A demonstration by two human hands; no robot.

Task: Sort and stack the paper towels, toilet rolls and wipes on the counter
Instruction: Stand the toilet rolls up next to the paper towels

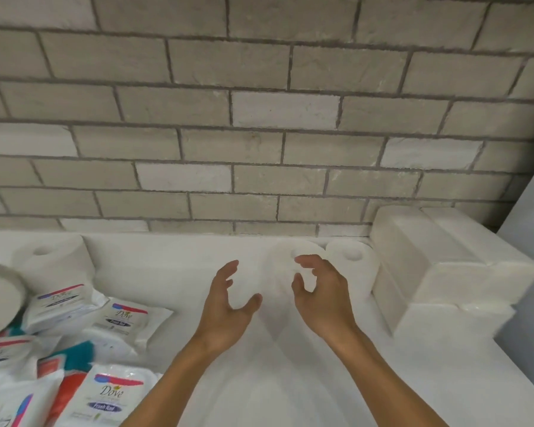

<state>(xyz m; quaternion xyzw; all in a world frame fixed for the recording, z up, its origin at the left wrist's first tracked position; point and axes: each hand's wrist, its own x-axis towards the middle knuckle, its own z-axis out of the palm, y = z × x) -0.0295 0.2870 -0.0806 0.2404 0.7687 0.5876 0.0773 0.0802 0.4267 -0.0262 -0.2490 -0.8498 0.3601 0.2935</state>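
White bench (173,266) under grey brick wall (259,118), left hand (228,303) and right hand (316,298) at centre, both grips wide and empty, toilet rolls (352,263) centre right beside paper towel stacks (444,272), wipes packs (117,392) lower left.

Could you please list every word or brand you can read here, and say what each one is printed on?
"Dove", "Fresh Red": front wipes pack.
"Dove", "Fresh Red": middle wipes pack.
"Dove": rear wipes pack; its dark band is blurred.
Small print and the left-edge packs: unreadable.
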